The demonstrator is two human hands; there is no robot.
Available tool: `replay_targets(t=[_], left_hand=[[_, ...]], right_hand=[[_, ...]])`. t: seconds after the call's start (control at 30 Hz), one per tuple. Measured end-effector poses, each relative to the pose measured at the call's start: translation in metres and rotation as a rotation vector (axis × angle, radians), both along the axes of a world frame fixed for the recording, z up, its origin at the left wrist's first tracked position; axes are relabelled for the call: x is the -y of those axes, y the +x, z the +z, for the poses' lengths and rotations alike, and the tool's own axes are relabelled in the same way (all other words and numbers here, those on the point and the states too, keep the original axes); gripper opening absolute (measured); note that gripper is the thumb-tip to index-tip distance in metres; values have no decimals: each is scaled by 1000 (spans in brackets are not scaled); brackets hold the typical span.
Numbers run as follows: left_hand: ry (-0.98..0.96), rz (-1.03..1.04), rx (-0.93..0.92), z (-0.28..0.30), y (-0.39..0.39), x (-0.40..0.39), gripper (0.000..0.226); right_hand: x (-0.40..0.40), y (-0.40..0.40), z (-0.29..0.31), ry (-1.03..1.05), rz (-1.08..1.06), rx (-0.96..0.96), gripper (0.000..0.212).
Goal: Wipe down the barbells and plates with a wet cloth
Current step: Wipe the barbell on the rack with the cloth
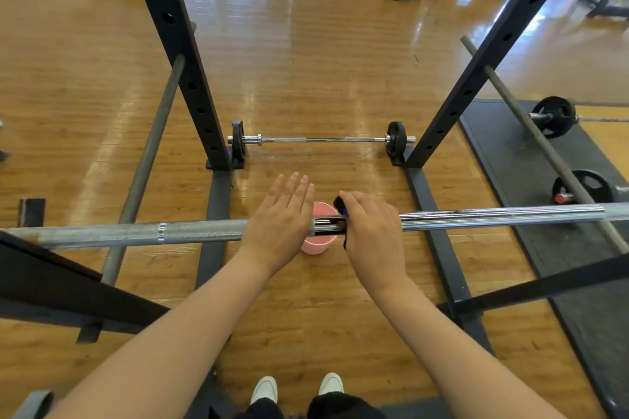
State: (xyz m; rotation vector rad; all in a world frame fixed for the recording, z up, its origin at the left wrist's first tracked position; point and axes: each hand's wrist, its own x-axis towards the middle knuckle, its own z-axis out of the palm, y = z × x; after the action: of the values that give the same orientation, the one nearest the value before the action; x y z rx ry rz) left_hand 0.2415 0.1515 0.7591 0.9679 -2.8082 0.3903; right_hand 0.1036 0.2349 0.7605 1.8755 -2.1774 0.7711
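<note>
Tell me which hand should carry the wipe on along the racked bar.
Right. The right hand already grips the dark cloth around the barbell. The left hand lies flat and open on the bar, holding nothing, so it likely serves best as a steadier.

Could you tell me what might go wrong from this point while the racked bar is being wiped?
1. The left hand lies flat on the barbell with straight fingers, so the bar may roll as the right hand rubs the dark cloth along it.
2. The pink bucket stands on the floor just ahead of the white shoes, where a forward step could tip it over.
</note>
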Motion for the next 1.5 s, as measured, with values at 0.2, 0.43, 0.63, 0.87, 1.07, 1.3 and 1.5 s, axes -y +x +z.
replay_targets(t=[0.2, 0.43, 0.63, 0.87, 1.07, 1.3, 1.5], left_hand=[[50, 19, 15, 6, -1, -2, 52], [235, 57, 196, 12, -9, 2, 42], [349, 76, 205, 18, -10, 7, 43], [74, 240, 3, -3, -4, -20, 63], [104, 176, 31, 6, -7, -14, 50], [295, 152, 112, 17, -13, -4, 39], [286, 155, 69, 13, -10, -7, 48]], right_hand=[[-6, 20, -21, -6, 72, -54, 33], [-24, 12, -20, -11, 74, -68, 43], [-14, 18, -4, 45, 61, 9, 47], [-2, 25, -17, 20, 27, 6, 35], [-10, 17, -20, 10, 103, -34, 35], [-25, -7, -14, -41, 48, 29, 39], [-1, 18, -10, 30, 65, -9, 41]])
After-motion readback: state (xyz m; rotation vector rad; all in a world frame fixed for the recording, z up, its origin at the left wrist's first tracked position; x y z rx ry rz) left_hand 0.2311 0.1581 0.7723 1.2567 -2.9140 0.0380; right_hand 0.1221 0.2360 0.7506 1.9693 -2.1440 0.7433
